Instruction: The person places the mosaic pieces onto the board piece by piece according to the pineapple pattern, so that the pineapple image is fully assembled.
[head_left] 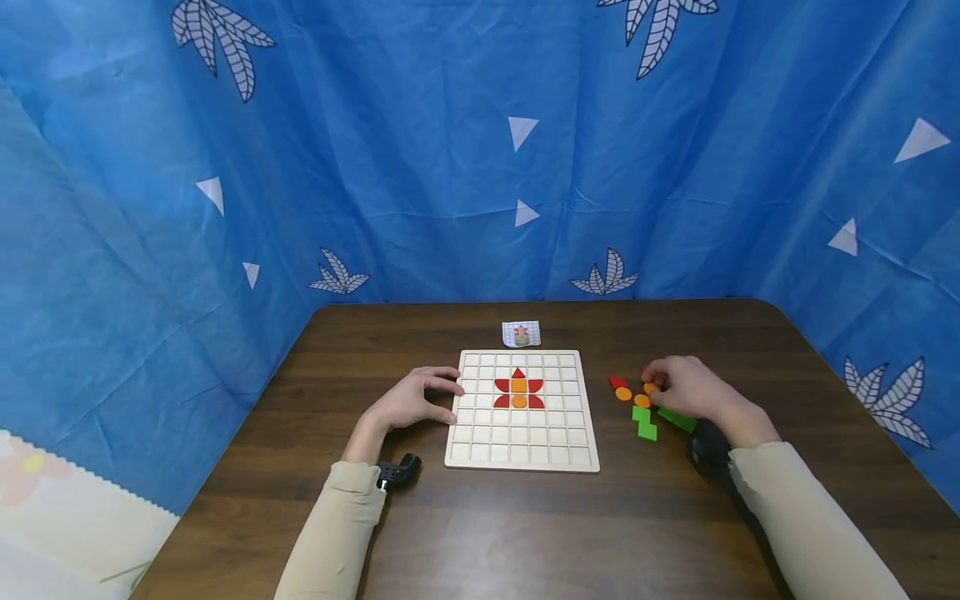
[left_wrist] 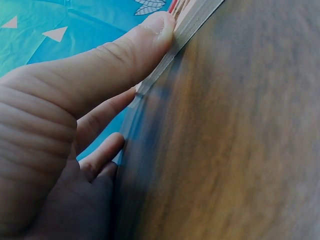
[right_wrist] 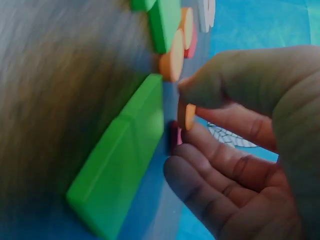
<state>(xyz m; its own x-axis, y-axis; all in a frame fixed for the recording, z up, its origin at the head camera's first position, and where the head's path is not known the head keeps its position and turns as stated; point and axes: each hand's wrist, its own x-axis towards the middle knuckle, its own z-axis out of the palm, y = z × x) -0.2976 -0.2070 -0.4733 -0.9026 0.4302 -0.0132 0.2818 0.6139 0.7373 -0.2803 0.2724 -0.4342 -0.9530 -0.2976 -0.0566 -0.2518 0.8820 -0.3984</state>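
Note:
A pale wooden grid board (head_left: pixel 480 433) lies mid-table. On it red curved pieces (head_left: pixel 536 386) and a red triangle (head_left: pixel 518 373) surround an orange square (head_left: pixel 518 386) and an orange disc (head_left: pixel 519 402). My left hand (head_left: pixel 412 402) touches the board's left edge, thumb (left_wrist: pixel 145 42) and fingers spread along it. Right of the board, my right hand (head_left: pixel 693 390) pinches a small orange piece (right_wrist: pixel 190 116) between thumb and forefinger, low over the loose pieces. Fingers cover part of that piece, so its full outline is hidden.
Green squares (head_left: pixel 647 432), orange discs (head_left: pixel 623 394) and a red piece (head_left: pixel 617 381) lie loose by my right hand. Longer green blocks (right_wrist: pixel 117 160) sit under it. A small printed pattern card (head_left: pixel 521 334) lies behind the board. Blue curtain (head_left: pixel 450 167) surrounds the table.

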